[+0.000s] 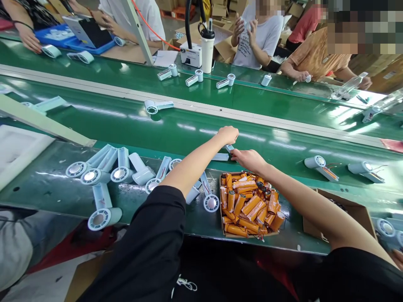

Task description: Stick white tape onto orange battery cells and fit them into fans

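My left hand point(228, 135) is closed over one end of a light-blue handheld fan point(229, 147), hiding its round head. Pinching the handle end is my right hand point(250, 160), with the fingers closed; any small part in them is hidden. Another light-blue handle point(220, 157) lies on the bench edge just below my left wrist. Under my right forearm stands a cardboard box point(221, 218) heaped with orange wrapped battery cells point(252, 207) with thin wires. Left of it, several fan bodies point(101, 218) with open handles lie on the bench, partly behind my left arm.
A green conveyor point(189, 134) runs across, carrying one fan point(152, 107). Two fans with wired orange cells point(321, 167) lie to the right, near an open carton point(352, 214). Across a metal rail point(201, 110), co-workers handle parts beside a white cup point(207, 52). A slanted post point(47, 119) stands left.
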Motion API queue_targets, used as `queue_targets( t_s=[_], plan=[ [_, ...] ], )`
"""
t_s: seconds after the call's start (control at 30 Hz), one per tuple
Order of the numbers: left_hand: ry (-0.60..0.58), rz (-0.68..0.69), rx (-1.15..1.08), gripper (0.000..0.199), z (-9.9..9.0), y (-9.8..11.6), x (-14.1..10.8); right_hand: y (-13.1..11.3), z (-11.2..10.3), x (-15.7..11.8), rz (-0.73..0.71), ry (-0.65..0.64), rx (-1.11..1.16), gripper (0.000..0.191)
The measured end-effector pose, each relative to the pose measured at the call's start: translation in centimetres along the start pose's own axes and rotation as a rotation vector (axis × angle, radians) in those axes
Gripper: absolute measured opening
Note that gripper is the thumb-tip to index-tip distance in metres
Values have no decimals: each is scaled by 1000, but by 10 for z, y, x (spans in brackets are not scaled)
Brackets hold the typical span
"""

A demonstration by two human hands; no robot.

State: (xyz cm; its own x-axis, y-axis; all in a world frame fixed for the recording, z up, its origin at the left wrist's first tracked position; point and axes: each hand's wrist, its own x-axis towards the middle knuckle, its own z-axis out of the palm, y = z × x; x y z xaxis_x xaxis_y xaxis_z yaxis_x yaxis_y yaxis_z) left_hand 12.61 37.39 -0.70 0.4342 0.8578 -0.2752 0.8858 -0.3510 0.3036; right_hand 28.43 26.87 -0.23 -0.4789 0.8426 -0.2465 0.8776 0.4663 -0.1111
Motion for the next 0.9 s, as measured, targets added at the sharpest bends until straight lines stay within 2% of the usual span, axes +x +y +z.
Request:
queue_targets(
  t_s=[0.2, 0.33, 0.47, 0.57, 0.67, 0.73, 0.8, 0.87, 0.9],
  plan=[
    [39, -47, -44, 22, 5, -1, -4, 19, 6, 16, 137, -16, -45, 46],
    [64, -73, -63, 22, 8, 5, -3, 23, 6, 34, 81, -78, -49, 47],
    [78, -75, -91, 23, 7, 16, -9, 23, 3, 37, 5, -90, -78, 47],
    [156, -49, -104, 38, 9, 13, -45, 21, 3, 34, -43, -59, -100, 42],
    [188, -50, -67, 50, 22, -2, -104, 25, 5, 31, -24, -26, -118, 41],
    [116, -37, -30, 44, 30, -13, -143, 30, 4, 26, 2, -17, -126, 41],
    [55, 4, -19, 37, 30, -17, -172, 33, -3, 18, 19, -20, -141, 38],
    [74, 46, -50, 30, 21, -11, -200, 23, -13, 11, -1, -29, -167, 34],
    [109, 54, -73, 27, 14, -4, -216, 9, -17, 10, -36, -27, -185, 33]
  ],
)
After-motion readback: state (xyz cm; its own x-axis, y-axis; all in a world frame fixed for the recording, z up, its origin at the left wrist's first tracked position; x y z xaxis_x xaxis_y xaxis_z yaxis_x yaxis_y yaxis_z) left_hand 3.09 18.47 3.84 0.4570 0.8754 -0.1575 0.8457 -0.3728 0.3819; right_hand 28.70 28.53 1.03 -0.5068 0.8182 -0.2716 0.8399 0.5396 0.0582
